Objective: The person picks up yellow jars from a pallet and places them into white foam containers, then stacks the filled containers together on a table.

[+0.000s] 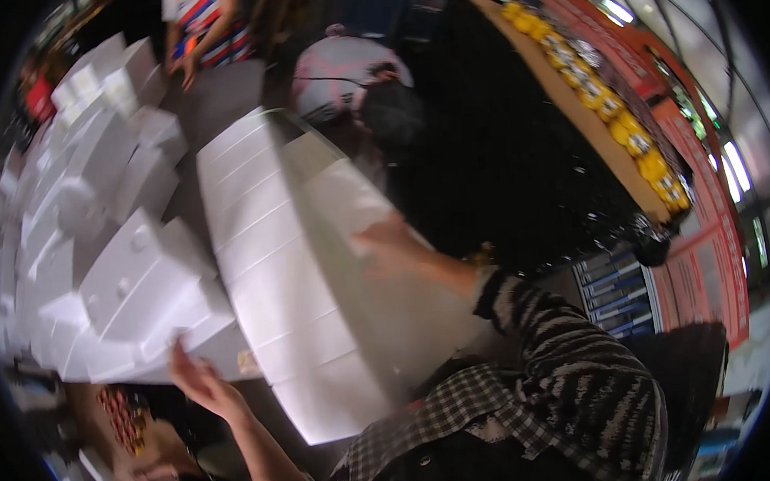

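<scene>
A long row of white boxes (274,246), set side by side, runs across the surface in front of me. My right hand (388,243) is over the pale, translucent-looking material (414,304) along the row's right side; it is blurred, and whether it grips anything cannot be told. Near the lower edge of the piled white boxes (152,279) is my left hand (203,381), its fingers apart and nothing seen in it.
Many white boxes are heaped at the left. Across from me sits a person in a cap (350,66); another person's hands (186,61) show at the top. Yellow items (613,111) line a cardboard strip beside black plastic (497,136) at the right.
</scene>
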The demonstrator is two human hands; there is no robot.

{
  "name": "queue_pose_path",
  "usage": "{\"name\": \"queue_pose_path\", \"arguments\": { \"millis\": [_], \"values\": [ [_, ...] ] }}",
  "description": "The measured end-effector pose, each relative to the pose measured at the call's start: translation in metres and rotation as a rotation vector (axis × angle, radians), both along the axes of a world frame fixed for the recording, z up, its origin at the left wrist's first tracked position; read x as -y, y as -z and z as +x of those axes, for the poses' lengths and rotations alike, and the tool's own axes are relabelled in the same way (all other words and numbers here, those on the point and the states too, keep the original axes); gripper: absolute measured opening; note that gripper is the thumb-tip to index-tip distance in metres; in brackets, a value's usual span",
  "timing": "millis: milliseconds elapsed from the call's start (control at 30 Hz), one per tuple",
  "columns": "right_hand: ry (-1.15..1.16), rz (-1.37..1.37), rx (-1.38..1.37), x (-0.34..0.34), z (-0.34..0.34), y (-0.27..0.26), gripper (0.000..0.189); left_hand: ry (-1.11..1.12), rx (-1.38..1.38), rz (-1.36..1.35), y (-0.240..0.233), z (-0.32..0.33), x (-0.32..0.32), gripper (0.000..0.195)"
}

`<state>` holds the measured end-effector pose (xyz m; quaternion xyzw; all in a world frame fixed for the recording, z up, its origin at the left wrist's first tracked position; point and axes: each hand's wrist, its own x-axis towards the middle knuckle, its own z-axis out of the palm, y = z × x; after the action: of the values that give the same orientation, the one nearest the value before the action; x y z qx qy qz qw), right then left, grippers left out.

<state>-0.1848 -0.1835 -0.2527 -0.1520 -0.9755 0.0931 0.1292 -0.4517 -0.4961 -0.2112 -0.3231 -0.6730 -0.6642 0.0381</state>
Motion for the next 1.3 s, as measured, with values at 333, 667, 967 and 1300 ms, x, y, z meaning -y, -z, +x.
{"name": "queue_pose_path", "arguments": {
  "millis": [333,667,967,1300],
  "values": [
    [-0.064,-0.064,-0.457,0.017,0.067,-0.173,0.045,0.646,-0.477,-0.798,-0.004,0.13,-0.06,0.06],
    [0.349,0.646,-0.37,-0.021,0.384,-0.369,0.046,0.557,-0.698,-0.567,0.002,0.178,-0.119,0.055],
    [0.36,0.108,0.032,-0.1,0.532,-0.334,0.054,0.206,-0.584,-0.741,0.003,0.173,-0.08,0.048],
    [1.291,0.549,0.179,-0.234,0.593,-0.341,0.07,0.574,-0.854,0.054,-0.239,0.379,-0.337,0.04]
  ]
}}
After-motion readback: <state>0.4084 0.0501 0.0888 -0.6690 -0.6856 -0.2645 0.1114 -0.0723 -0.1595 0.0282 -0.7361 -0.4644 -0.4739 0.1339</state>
